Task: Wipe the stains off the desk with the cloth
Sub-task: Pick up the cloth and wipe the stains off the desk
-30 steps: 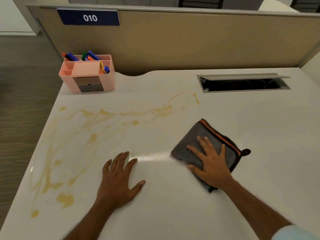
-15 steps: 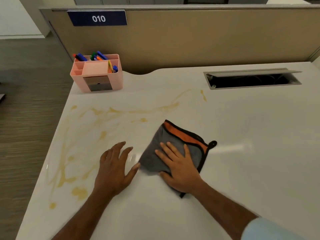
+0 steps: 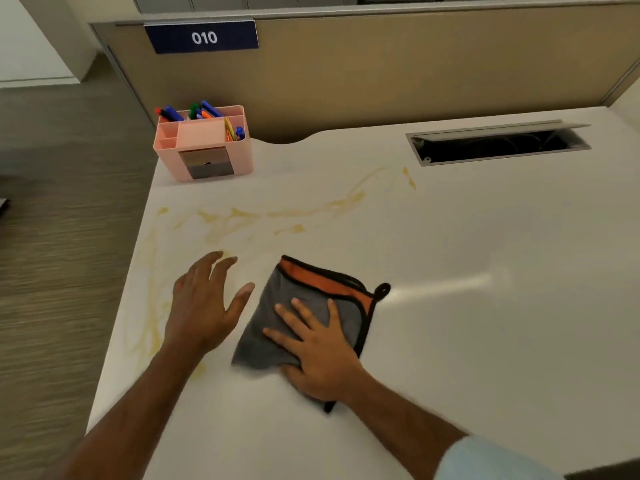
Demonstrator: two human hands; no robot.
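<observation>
the grey cloth (image 3: pixel 304 306), edged in orange and black with a small black loop at one corner, lies flat on the white desk (image 3: pixel 485 258), well in front of the pink pen organiser (image 3: pixel 204 143) and off to its right. the right hand (image 3: pixel 320 355) lies palm down on the near half of the cloth, fingers spread and flat; it presses the cloth rather than gripping it, nothing closed around the fabric. the orange border and loop stick out beyond the fingertips, on the far side. the left hand (image 3: pixel 204 306) rests open on the bare desk just beside the cloth's left edge, fingers splayed, thumb tip close to the fabric but apart from it, holding nothing. yellowish stains (image 3: pixel 277 214) streak the desk between the organiser and the cloth, and run down the desk's left side past the left hand. the cloth itself lies just short of the nearest streaks. right of the organiser, a cable slot (image 3: pixel 498 143) is open in the desk.
</observation>
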